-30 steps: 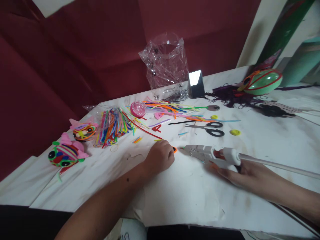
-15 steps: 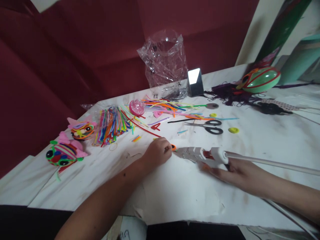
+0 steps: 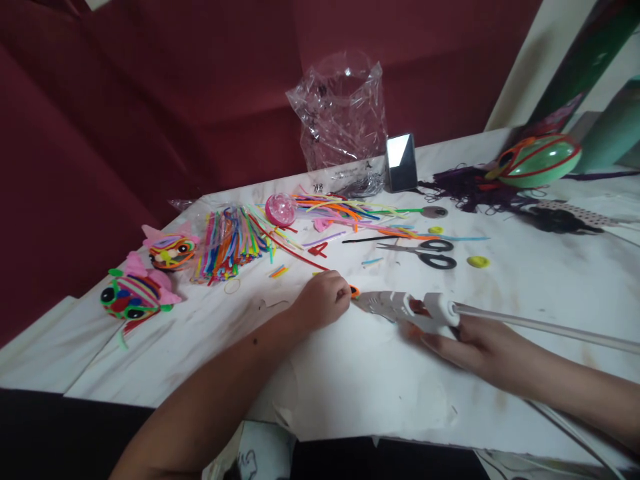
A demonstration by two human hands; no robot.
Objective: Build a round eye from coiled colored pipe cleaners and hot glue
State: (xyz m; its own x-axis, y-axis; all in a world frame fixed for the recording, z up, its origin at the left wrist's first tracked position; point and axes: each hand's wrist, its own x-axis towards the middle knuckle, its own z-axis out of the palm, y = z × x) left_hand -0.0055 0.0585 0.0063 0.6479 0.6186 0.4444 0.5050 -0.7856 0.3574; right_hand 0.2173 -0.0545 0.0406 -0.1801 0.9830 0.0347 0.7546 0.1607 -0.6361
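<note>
- Leftward travel, compared with 1 second ago: my right hand (image 3: 470, 343) has brought the hot glue gun (image 3: 395, 307) closer to my left hand (image 3: 324, 299), narrowing the gap at the nozzle.
- My left fingers are curled closed and seem to pinch the orange-rimmed black piece (image 3: 355, 291), which pokes out just right of that grip; I judge they steady it against the white tabletop (image 3: 365, 393).
- My right hand is wrapped around the gun, aiming its nozzle at the piece; I can't tell whether they touch.
- Behind the gun, a clear glue stick (image 3: 540, 327) sticks out rightward, presumably as feedstock.
- Scissors (image 3: 435, 253) lie beyond the gun, and a pipe-cleaner bundle (image 3: 233, 247) beyond and left of my left fist, probably for easy reach.
</note>
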